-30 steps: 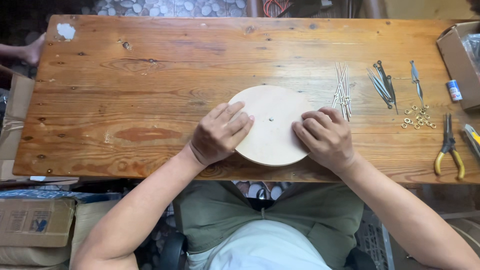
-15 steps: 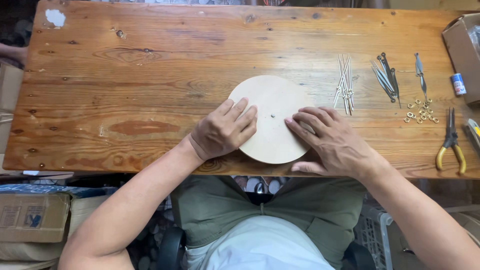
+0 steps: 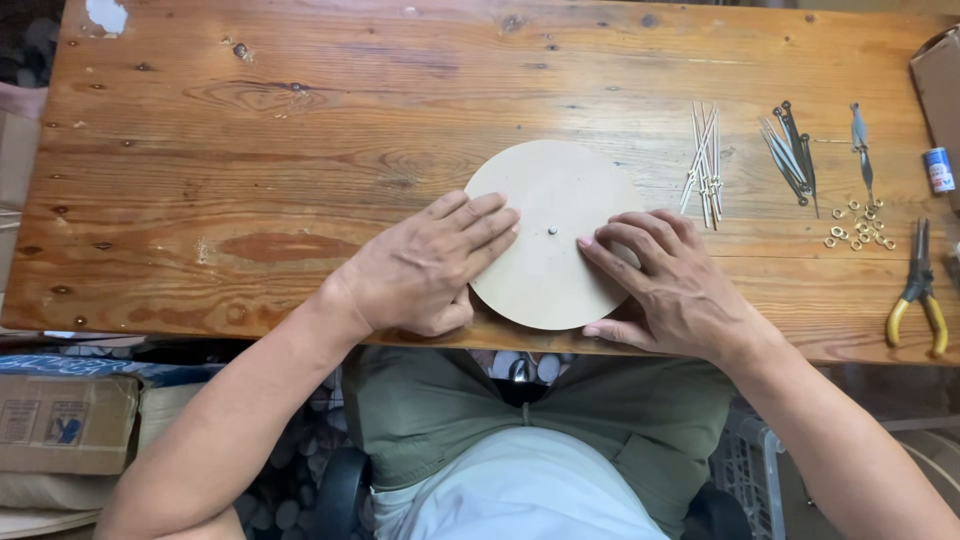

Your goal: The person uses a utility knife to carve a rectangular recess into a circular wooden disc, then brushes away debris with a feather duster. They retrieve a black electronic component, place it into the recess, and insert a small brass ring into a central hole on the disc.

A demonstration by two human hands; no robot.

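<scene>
A pale round wooden disc (image 3: 548, 200) with a small hole at its middle lies flat near the front edge of a wooden table (image 3: 300, 150). My left hand (image 3: 425, 268) rests palm down on the disc's left side, fingers stretched toward the centre hole. My right hand (image 3: 668, 283) presses on the disc's right side, fingers spread and pointing left, thumb at the table's front edge. Neither hand grips anything.
Right of the disc lie a bundle of thin pale metal rods (image 3: 704, 163), a group of dark pointed metal pieces (image 3: 790, 150), small nuts (image 3: 857, 224) and yellow-handled pliers (image 3: 918, 290). A cardboard box (image 3: 940, 80) stands at the far right. Boxes (image 3: 65, 420) sit on the floor at left.
Both hands have slid a little toward the disc's middle; my right hand's fingers have spread flatter. The view has shifted slightly, and the disc has stayed in place.
</scene>
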